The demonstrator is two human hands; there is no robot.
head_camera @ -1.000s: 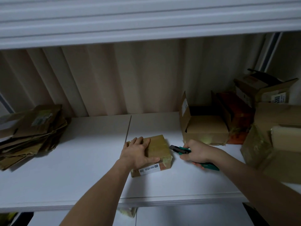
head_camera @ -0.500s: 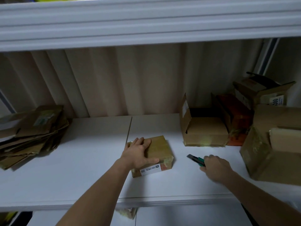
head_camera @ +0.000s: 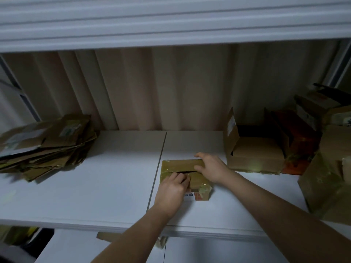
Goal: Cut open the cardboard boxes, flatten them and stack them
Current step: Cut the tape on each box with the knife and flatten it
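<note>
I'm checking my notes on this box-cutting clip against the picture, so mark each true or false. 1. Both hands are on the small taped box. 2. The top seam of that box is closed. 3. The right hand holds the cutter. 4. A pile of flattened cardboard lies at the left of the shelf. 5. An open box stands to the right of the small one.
1. True: the left hand and right hand both grip the small taped box.
2. False: a dark slit shows between its flaps.
3. False: no cutter is in view; it grips the far flap.
4. True: the flattened pile.
5. True: the open box.
</note>
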